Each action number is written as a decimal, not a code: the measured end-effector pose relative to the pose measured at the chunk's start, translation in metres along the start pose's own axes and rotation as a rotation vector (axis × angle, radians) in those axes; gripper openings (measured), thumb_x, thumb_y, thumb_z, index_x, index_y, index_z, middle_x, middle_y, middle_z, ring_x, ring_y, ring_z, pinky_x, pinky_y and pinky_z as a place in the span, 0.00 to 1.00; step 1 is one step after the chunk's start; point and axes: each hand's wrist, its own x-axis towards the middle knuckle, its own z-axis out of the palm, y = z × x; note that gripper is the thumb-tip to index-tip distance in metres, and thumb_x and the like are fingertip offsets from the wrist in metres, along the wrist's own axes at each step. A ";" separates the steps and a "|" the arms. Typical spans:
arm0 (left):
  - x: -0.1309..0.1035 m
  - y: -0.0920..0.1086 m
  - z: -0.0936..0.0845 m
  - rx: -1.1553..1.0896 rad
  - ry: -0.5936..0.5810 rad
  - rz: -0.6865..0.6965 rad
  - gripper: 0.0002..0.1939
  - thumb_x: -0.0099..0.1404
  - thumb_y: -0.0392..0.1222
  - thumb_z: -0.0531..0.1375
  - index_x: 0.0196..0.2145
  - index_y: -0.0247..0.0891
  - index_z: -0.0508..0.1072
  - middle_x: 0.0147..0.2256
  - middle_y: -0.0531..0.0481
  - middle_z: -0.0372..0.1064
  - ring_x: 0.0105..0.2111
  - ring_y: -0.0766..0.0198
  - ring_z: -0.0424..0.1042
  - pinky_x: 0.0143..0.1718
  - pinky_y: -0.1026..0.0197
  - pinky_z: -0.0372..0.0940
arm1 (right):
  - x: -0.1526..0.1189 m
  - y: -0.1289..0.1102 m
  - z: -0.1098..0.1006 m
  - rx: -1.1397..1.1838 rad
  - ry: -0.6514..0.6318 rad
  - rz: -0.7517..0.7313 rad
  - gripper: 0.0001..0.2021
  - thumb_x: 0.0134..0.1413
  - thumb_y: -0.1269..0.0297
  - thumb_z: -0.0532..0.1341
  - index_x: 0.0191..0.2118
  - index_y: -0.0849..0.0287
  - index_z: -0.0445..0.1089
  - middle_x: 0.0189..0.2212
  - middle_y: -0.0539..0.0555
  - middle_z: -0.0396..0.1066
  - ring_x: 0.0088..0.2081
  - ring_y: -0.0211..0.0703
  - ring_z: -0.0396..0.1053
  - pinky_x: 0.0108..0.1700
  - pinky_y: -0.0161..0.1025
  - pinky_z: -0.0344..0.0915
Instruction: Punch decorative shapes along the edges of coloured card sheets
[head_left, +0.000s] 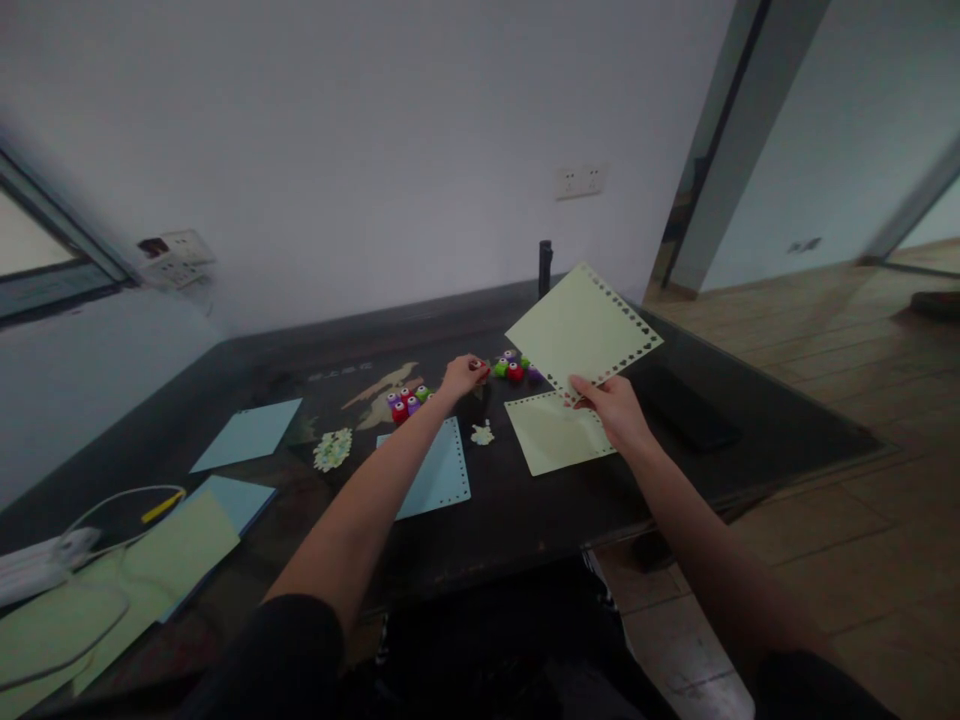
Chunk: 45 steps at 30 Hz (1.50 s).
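Note:
My left hand (463, 376) reaches over the middle of the table, its fingers closed around a small red craft punch (480, 367) with a white eye. In my right hand (606, 402), thumb on top, is a pale yellow paper sheet (581, 330), raised and tilted, with punched shapes along its right and lower edges. Another yellow sheet (559, 445) with edge holes lies flat beneath it. A blue sheet (435, 480), also punched along its edges, is partly hidden by my left forearm. Red, green and purple punches stand in a left cluster (406, 402) and a right cluster (513, 370).
Paper bits form a large pile (332, 449) and a small pile (482, 433). More blue paper (247, 434) and yellow paper (169, 560) lie to the left, near a white cable (112, 495) and power strip (45, 565). A dark flat object (686, 410) lies at right.

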 end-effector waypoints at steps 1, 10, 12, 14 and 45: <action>0.006 0.000 0.004 0.007 0.016 -0.011 0.04 0.51 0.37 0.66 0.26 0.35 0.74 0.27 0.45 0.72 0.32 0.59 0.69 0.35 0.62 0.60 | 0.000 0.000 0.000 0.008 -0.002 0.000 0.15 0.32 0.57 0.71 0.25 0.63 0.74 0.23 0.54 0.76 0.22 0.41 0.70 0.24 0.36 0.66; 0.026 0.012 0.025 0.034 0.038 -0.040 0.07 0.52 0.39 0.64 0.30 0.36 0.75 0.30 0.44 0.74 0.38 0.56 0.71 0.38 0.61 0.62 | -0.001 -0.001 0.000 0.018 -0.022 0.039 0.17 0.28 0.56 0.72 0.25 0.63 0.73 0.21 0.53 0.75 0.20 0.39 0.69 0.23 0.35 0.66; 0.024 0.013 0.022 0.049 0.054 -0.044 0.09 0.52 0.39 0.64 0.33 0.35 0.75 0.34 0.42 0.75 0.39 0.55 0.71 0.40 0.60 0.62 | -0.001 -0.002 0.001 0.004 -0.031 0.042 0.17 0.28 0.55 0.72 0.25 0.63 0.73 0.21 0.53 0.75 0.20 0.39 0.69 0.23 0.35 0.66; 0.020 0.015 0.014 0.057 0.079 -0.036 0.12 0.54 0.39 0.63 0.37 0.34 0.75 0.38 0.41 0.74 0.41 0.56 0.71 0.43 0.60 0.61 | -0.002 -0.002 0.001 -0.008 -0.050 0.043 0.17 0.29 0.56 0.72 0.25 0.63 0.73 0.22 0.53 0.75 0.21 0.39 0.69 0.24 0.35 0.67; -0.099 0.021 -0.042 -0.269 -0.099 0.222 0.07 0.53 0.39 0.62 0.31 0.34 0.71 0.27 0.49 0.73 0.29 0.64 0.72 0.36 0.61 0.66 | -0.005 0.003 0.000 -0.227 -0.344 0.068 0.14 0.40 0.58 0.66 0.33 0.62 0.74 0.28 0.55 0.75 0.26 0.38 0.68 0.25 0.34 0.63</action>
